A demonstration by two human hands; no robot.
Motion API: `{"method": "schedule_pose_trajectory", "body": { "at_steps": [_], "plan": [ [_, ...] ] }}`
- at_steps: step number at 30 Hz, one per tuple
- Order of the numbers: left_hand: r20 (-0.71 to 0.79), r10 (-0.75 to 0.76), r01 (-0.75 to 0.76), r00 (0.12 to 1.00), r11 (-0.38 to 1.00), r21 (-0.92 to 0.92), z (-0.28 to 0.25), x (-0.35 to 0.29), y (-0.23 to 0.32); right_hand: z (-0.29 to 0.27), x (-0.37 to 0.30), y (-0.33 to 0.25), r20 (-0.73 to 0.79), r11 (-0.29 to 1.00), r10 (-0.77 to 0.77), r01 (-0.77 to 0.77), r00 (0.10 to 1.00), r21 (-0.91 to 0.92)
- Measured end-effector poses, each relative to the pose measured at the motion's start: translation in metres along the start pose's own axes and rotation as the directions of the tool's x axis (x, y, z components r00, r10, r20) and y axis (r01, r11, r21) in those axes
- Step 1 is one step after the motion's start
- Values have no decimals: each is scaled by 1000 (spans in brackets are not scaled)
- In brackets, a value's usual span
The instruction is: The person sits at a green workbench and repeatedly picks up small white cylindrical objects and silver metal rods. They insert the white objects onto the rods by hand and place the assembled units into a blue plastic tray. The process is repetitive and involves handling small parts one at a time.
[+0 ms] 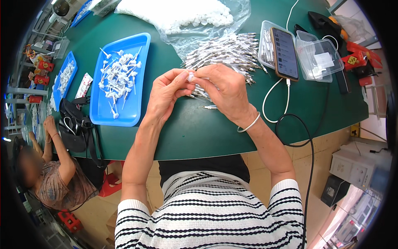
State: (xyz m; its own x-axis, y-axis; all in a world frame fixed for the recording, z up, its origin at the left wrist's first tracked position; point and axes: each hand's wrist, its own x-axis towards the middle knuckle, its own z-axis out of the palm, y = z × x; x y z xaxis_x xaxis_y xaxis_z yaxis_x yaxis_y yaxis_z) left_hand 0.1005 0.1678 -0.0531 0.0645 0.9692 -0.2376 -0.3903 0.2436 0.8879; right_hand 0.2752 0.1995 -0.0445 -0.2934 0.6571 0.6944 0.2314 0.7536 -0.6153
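My left hand [168, 89] pinches a small white plastic cap [190, 77] between thumb and fingertips, above the table's near side. Meeting it there, my right hand [226, 89] has its fingers closed at the cap; what they grip is hidden behind them. Just beyond my hands lies a heap of thin white-and-metal rods [226, 52]. To the left, a blue tray [94, 112] holds several white pieces, each a cap with a thin stem.
A clear bag of white caps [182, 16] lies at the back. On the right are a phone [285, 54] on a plastic box, clear containers [321, 62] and a cable [275, 120]. A black bag [74, 128] sits at left, near another person [54, 178].
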Motion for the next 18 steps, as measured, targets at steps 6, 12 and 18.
{"method": "schedule_pose_trajectory", "body": {
  "at_steps": [6, 12, 18],
  "plan": [
    [-9, -3, 3, 1000, 1000, -17, 3, -1, 1, -1, 2, -7, 79, 866, 377, -382, 923, 324],
    [8, 2, -2, 1000, 1000, -20, 3, -1, 2, -1, 3, -4, 113, 801, 424, -430, 898, 417],
    [-7, 23, -24, 1000, 999, -24, 6, -4, 1, 7, -5, 1, 117, 735, 474, -466, 873, 494]
  ]
}}
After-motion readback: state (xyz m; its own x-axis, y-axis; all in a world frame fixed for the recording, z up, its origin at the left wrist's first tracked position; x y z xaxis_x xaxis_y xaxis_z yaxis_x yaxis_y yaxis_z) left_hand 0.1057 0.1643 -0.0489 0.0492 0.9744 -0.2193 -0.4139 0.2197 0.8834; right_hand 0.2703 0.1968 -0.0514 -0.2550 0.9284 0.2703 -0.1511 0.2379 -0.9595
